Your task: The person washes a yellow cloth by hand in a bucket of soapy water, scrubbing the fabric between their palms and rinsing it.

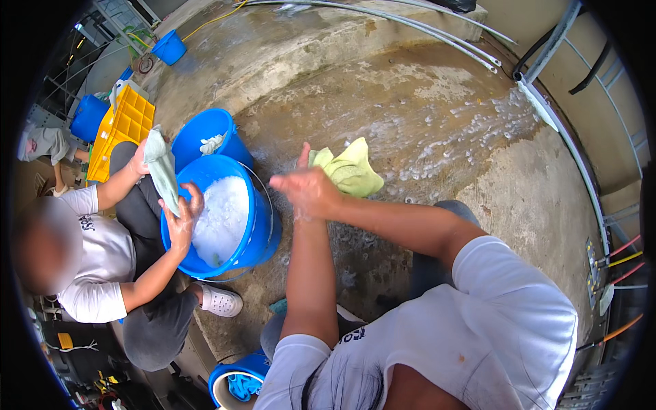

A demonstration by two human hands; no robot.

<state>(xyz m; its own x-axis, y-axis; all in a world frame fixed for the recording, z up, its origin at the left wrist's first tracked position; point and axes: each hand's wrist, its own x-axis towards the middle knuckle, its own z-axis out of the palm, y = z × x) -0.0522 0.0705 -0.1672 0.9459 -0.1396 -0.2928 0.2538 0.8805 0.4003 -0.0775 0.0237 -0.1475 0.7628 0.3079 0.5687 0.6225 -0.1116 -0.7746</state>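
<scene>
My two hands overlap in front of me, blurred and wet. My right hand [315, 189] crosses over the wrist of my left hand [304, 156], which is mostly hidden behind it. A crumpled yellow-green cloth [356, 171] shows just past them, against my right hand; the overlap hides which hand grips it. Left of my hands stands a blue bucket [270, 230] with a wire handle, full of white suds [220, 220]. Across that bucket, another person's hands [179, 220] hold a folded pale green cloth [161, 166] near its rim.
Behind the suds bucket is a second blue bucket [202, 128] with a white cloth [211, 145] inside. A yellow crate [125, 123] stands beyond the person. Foam streaks the wet concrete floor [410, 133]. A blue-rimmed tub [241, 366] sits low left, and metal pipes [435, 28] lie at the back.
</scene>
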